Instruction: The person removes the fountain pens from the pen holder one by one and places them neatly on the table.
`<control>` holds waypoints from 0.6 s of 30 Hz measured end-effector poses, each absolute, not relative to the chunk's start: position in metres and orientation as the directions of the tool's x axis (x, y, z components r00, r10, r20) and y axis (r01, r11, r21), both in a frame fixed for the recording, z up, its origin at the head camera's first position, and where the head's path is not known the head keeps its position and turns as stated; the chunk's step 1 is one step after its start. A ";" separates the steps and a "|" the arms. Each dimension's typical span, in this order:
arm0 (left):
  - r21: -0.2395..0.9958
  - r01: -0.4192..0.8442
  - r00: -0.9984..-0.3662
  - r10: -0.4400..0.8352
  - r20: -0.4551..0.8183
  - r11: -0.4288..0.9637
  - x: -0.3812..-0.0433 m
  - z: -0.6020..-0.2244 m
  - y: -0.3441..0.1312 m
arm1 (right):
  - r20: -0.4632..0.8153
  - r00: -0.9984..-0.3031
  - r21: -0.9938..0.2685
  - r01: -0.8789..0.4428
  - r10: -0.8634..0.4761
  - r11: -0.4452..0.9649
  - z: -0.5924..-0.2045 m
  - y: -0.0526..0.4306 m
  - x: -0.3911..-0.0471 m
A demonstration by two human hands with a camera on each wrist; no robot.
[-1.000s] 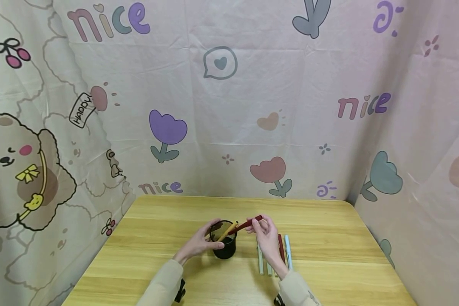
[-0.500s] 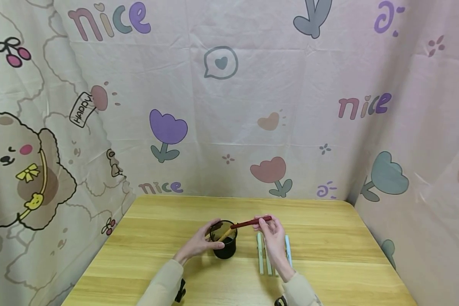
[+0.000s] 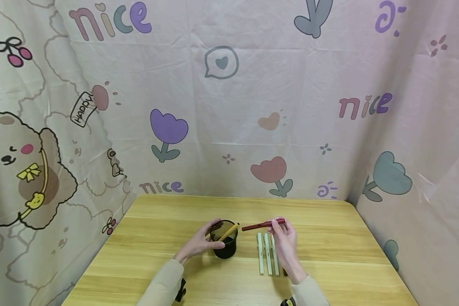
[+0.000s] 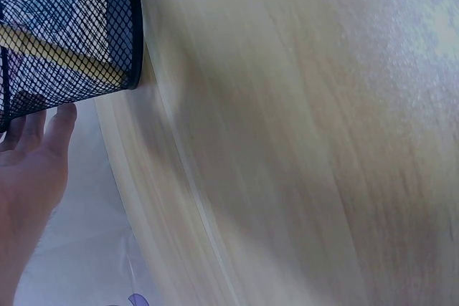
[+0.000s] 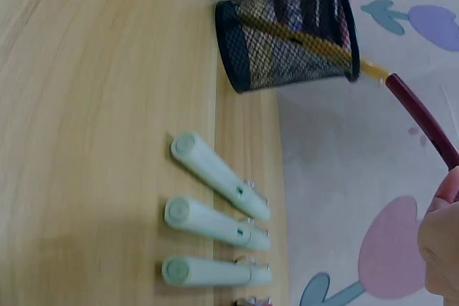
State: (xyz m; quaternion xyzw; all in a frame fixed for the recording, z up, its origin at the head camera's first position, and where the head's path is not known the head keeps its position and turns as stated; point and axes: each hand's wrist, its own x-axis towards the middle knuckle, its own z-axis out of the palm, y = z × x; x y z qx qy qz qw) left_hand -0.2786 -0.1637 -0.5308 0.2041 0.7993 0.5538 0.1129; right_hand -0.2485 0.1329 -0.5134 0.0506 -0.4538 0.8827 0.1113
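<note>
My left hand (image 3: 199,244) holds a black mesh pen holder (image 3: 225,250) by its rim and side, thumb across the near side. A yellow pen (image 3: 228,233) leans inside it, its top end poking past the rim. In the right wrist view this yellow pen (image 5: 315,46) shows through the mesh. My right hand (image 3: 286,244) pinches a dark red pen (image 3: 258,225) near its far end. The red pen points left, its tip close to the yellow pen's top end. Under my right hand lie three pale green pens (image 3: 268,255), side by side on the table.
The wooden table (image 3: 329,250) runs back to a printed cloth (image 3: 222,106) that hangs behind and on both sides. A dark pen end (image 3: 285,273) shows beside my right wrist, the rest hidden by the hand.
My right hand has moved right with the red pen, drawing its tip away from the holder's mouth. It now covers the light blue pen seen before. My left hand and the holder stay put.
</note>
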 end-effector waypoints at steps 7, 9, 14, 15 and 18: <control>0.937 0.213 -0.880 0.472 0.061 0.277 -0.279 -0.530 -0.164 | 0.166 -0.973 -0.754 -0.228 0.158 -0.616 -0.515 0.155 -0.244; 0.937 0.216 -0.878 0.474 0.063 0.276 -0.279 -0.530 -0.164 | 0.157 -0.972 -0.750 -0.231 0.173 -0.619 -0.516 0.161 -0.242; 0.935 0.217 -0.880 0.471 0.063 0.280 -0.278 -0.529 -0.164 | 0.143 -0.967 -0.779 -0.241 0.210 -0.579 -0.520 0.174 -0.238; 0.935 0.218 -0.880 0.471 0.064 0.281 -0.278 -0.529 -0.164 | 0.138 -0.966 -0.789 -0.240 0.216 -0.566 -0.521 0.176 -0.237; 0.934 0.220 -0.879 0.473 0.065 0.282 -0.278 -0.529 -0.164 | 0.119 -0.966 -0.816 -0.227 0.230 -0.532 -0.524 0.182 -0.235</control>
